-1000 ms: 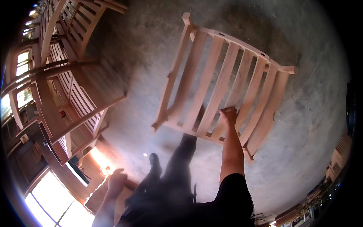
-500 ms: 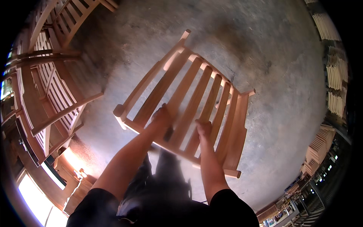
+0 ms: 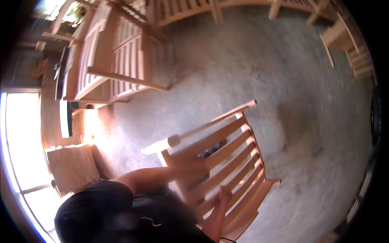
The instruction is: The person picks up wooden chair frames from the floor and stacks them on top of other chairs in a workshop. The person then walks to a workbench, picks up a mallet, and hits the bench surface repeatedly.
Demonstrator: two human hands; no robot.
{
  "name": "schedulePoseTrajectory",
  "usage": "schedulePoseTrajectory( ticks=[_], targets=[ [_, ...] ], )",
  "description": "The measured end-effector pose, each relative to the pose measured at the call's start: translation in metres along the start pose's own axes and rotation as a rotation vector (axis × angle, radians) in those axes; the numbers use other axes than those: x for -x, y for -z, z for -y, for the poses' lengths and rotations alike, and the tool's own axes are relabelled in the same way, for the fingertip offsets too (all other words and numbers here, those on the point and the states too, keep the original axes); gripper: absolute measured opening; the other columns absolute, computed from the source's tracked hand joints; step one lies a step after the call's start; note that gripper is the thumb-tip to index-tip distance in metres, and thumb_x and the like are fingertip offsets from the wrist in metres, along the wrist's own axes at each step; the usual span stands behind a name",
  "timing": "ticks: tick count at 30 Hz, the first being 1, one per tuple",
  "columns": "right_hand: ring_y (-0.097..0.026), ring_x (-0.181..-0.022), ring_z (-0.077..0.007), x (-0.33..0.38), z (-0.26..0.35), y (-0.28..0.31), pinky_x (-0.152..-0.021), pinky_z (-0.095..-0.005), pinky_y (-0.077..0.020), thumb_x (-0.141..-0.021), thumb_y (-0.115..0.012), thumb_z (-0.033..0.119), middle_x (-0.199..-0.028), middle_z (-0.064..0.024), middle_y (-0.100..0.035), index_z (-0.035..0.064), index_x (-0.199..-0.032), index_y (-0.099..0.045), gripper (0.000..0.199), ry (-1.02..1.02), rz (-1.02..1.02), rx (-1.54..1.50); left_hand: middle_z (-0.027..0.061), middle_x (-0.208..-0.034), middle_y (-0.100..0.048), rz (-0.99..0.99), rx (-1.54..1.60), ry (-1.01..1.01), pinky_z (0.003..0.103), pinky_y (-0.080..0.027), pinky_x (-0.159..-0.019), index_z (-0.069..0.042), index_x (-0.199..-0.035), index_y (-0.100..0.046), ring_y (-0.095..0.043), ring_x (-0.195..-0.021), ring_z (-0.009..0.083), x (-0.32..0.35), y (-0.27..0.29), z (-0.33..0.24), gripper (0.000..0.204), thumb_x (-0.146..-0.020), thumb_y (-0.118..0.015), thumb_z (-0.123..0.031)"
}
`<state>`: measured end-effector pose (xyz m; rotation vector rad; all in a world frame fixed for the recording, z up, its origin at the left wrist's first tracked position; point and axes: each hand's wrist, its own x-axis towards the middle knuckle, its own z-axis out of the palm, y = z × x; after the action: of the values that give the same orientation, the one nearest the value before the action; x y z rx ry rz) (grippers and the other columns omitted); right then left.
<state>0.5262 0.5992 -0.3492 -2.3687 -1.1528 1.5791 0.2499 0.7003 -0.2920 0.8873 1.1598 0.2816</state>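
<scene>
A slatted wooden chair panel (image 3: pixel 233 172), pale brown with several parallel slats between two end rails, is tilted in front of me, above the floor. My left hand (image 3: pixel 194 165) is on one of the left slats; its fingers are smeared by motion but look wrapped round the wood. Nearer the lower right, my right hand (image 3: pixel 224 196) is closed round another slat. Through a gap between the slats shows a dark, striped piece of footwear (image 3: pixel 212 150).
Wooden slatted chairs or benches (image 3: pixel 125 60) stand at the upper left, and more slatted furniture (image 3: pixel 188 12) lines the far edge. A wooden box-like piece (image 3: pixel 338 36) is at the upper right. A brown board (image 3: pixel 73 168) stands by a bright doorway (image 3: pixel 22 137) at left. The floor (image 3: pixel 300 133) is stained concrete.
My view has swung left, bringing the doorway and left-hand furniture further into the picture. The panel now appears lower and to the right, turned clockwise, with both hands still on its slats.
</scene>
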Motion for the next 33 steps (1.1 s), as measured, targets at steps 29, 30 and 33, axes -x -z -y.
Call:
schedulePoseTrajectory(
  ticks=[29,30,33],
  targets=[
    [-0.057,-0.086,-0.0125,0.632,0.403,-0.117,-0.076,-0.0265,-0.0485,-0.09,-0.072,0.025,-0.095,-0.01,-0.063,-0.0074,-0.106,-0.054,0.04,1.589,-0.248,-0.725,0.0023,-0.068,-0.057,-1.032,0.047,-1.128,0.028,-0.043,-0.052,0.0,-0.098,-0.058,-0.051,-0.057,0.01,0.733,0.108,-0.068,0.039,-0.094,-0.063,-0.038],
    [-0.056,-0.086,-0.012,0.65,0.418,-0.135,-0.076,-0.0263,-0.0482,-0.09,-0.072,0.025,-0.095,-0.0098,-0.062,-0.0068,-0.106,-0.054,0.04,1.644,-0.222,-0.753,-0.0001,-0.068,-0.056,-1.029,0.107,-1.163,0.026,-0.042,-0.052,-0.001,-0.1,-0.058,-0.05,-0.057,0.0085,0.755,0.116,-0.065,0.034,-0.095,-0.061,-0.034],
    [-0.058,-0.083,-0.0112,0.676,0.459,-0.18,-0.073,-0.0264,-0.0487,-0.089,-0.072,0.023,-0.093,-0.0073,-0.062,-0.0047,-0.109,-0.055,0.038,1.714,-0.123,-0.682,-0.005,-0.071,-0.053,-1.053,0.161,-1.214,0.021,-0.038,-0.052,-0.003,-0.105,-0.056,-0.048,-0.059,0.0042,0.806,0.157,-0.037,0.021,-0.099,-0.056,-0.024]
  ],
)
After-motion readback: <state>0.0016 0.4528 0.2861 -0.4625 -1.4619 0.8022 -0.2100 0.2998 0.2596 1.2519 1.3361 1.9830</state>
